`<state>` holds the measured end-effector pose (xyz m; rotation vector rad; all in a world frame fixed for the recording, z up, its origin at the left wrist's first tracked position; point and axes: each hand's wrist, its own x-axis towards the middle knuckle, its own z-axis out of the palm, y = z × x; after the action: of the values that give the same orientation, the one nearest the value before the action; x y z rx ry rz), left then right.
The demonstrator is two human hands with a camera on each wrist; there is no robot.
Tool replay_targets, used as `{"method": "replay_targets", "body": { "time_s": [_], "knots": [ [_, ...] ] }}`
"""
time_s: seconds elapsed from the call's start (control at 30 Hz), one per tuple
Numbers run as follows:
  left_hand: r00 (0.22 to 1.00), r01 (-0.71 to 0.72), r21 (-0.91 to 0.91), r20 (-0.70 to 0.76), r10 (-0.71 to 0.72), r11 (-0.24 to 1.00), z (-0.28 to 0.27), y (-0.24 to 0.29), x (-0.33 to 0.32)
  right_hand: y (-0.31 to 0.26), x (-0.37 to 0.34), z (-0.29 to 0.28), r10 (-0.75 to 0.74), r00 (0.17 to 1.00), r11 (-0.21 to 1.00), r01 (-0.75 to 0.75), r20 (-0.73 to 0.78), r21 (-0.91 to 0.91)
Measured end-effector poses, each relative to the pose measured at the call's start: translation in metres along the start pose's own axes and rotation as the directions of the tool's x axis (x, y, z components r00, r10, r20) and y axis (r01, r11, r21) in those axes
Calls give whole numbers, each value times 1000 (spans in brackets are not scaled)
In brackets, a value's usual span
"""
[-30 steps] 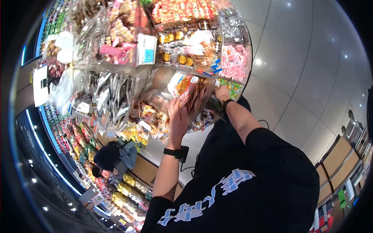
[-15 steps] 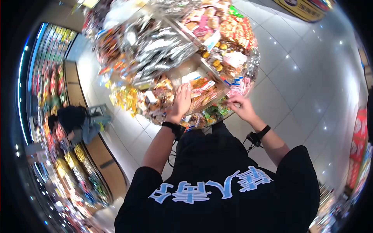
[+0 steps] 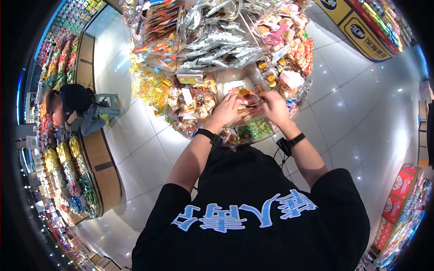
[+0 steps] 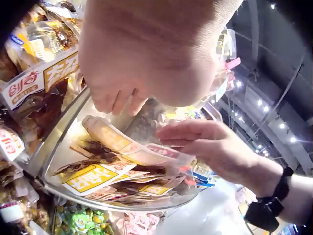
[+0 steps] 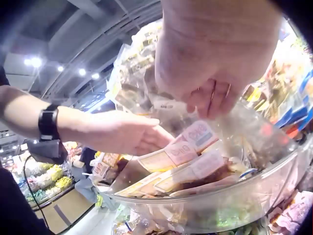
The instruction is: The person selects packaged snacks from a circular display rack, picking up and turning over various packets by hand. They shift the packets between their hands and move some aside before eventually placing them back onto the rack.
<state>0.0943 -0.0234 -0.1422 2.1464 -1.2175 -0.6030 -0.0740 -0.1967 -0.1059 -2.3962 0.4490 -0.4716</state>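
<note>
Flat snack packets [image 4: 93, 178] with white and yellow labels and brown contents stand in a row inside a clear plastic bin [image 5: 195, 198]. My left hand [image 3: 224, 109] reaches over the left side of the bin, fingers extended along the packets. From the right, my right hand [image 3: 275, 108] comes in over the same row, its fingertips close to the packets' right end. In the left wrist view, a tilted packet [image 4: 115, 139] rises above the others between both hands. The right wrist view shows the left hand's fingers fairly straight beside the packet labels.
Silver packets [image 3: 221, 45] are heaped behind the bin. Yellow-wrapped sweets [image 3: 151, 90] lie to the left, green-wrapped ones [image 3: 257, 129] in front. A person [image 3: 74, 101] sits by a shelf at the far left. Red boxes [image 3: 398, 194] stand at the right.
My right hand has moved from the green sweets at the front right to above the packets. My left hand stays at the packets. The head view has turned, with the bin now more central.
</note>
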Motion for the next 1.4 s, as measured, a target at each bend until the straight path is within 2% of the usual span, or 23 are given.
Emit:
{"method": "replay_targets", "body": {
  "time_s": [0.03, 0.07, 0.13, 0.17, 0.23, 0.3, 0.4, 0.43, 0.53, 0.67, 0.77, 0.87, 0.9, 1.0, 1.03, 1.07, 1.13, 1.17, 1.2, 1.27, 1.3, 1.33, 1.4],
  "knots": [
    [1000, -20, 47, 11, 20, 999, 4, -1, 2, -6, -8, -19, 44, 979, 997, -57, -201, -59],
    [999, -43, 97, 21, 41, 994, 7, -2, 5, -6, -13, -34, 69, 914, 987, -120, -399, -105],
    [997, -44, 187, 64, 33, 981, 13, -1, 11, 13, -15, -45, 65, 751, 901, -327, -658, -284],
    [995, -24, 212, 102, 2, 977, 12, 4, 12, 29, -17, -45, 175, 731, 862, -437, -659, -256],
    [978, 42, 247, 190, -91, 968, 7, 14, 16, 54, -12, -36, 434, 686, 834, -552, -584, -29],
    [966, 40, 276, 234, -107, 960, 7, 15, 18, 66, -4, -29, 650, 637, 748, -633, -414, 199],
    [969, 20, 243, 233, -78, 970, 9, 10, 14, 61, 2, -20, 666, 628, 732, -654, -403, 191],
    [973, 12, 217, 221, -62, 976, 10, 8, 12, 56, 7, -23, 728, 604, 679, -702, -324, 216],
    [965, -6, 229, 258, -55, 973, 8, 9, 6, 54, 12, -7, 648, 642, 737, -664, -409, 126],
    [968, -23, 242, 249, -39, 970, 17, 0, 3, 46, 19, -6, 749, 553, 639, -750, -365, 174],
    [969, -4, 194, 244, -45, 981, 18, -3, 3, 74, 6, 1, 713, 592, 700, -636, -376, 325],
    [977, 8, 168, 209, -43, 986, 17, -3, 2, 66, -7, -8, 701, 582, 708, -501, -411, 497],
    [984, 8, 165, 174, -37, 986, 18, -4, 2, 56, -10, -17, 686, 602, 723, -498, -408, 480],
    [1000, 3, 123, 16, -5, 992, 15, 5, -5, 9, -9, -30, 551, 678, 745, -136, -487, 653],
    [999, -2, 107, -44, 7, 994, 10, 11, -9, 0, -9, -30, 503, 739, 757, -126, -449, 641],
    [996, -13, 50, -86, 17, 999, 3, 17, -13, -13, -6, -25, 486, 789, 692, -85, -376, 717],
    [985, -49, -60, -169, 38, 997, -8, 27, -20, -28, 7, -12, 251, 932, 798, -46, -262, 600],
    [964, -56, -33, -260, 46, 998, -7, 25, -23, -39, 17, -5, 172, 961, 814, -16, -215, 581],
    [976, -16, -7, -216, 14, 1000, -11, 27, -28, -53, 31, -1, 92, 982, 826, 17, -165, 563],
    [989, 68, 51, -134, -60, 996, -26, 31, -38, -35, 56, 30, 13, 999, 834, 6, -31, 552],
    [979, 65, 111, -201, -42, 992, -22, 26, -41, -36, 70, 35, 1, 998, 900, -25, 55, 436],
    [982, 69, 108, -184, -48, 992, -24, 24, -45, -18, 82, 54, -116, 992, 954, 94, 59, 286],
    [987, 73, 102, -153, -57, 992, -29, 22, -50, 7, 89, 83, -196, 959, 978, 177, 205, 108]
  ]
}}
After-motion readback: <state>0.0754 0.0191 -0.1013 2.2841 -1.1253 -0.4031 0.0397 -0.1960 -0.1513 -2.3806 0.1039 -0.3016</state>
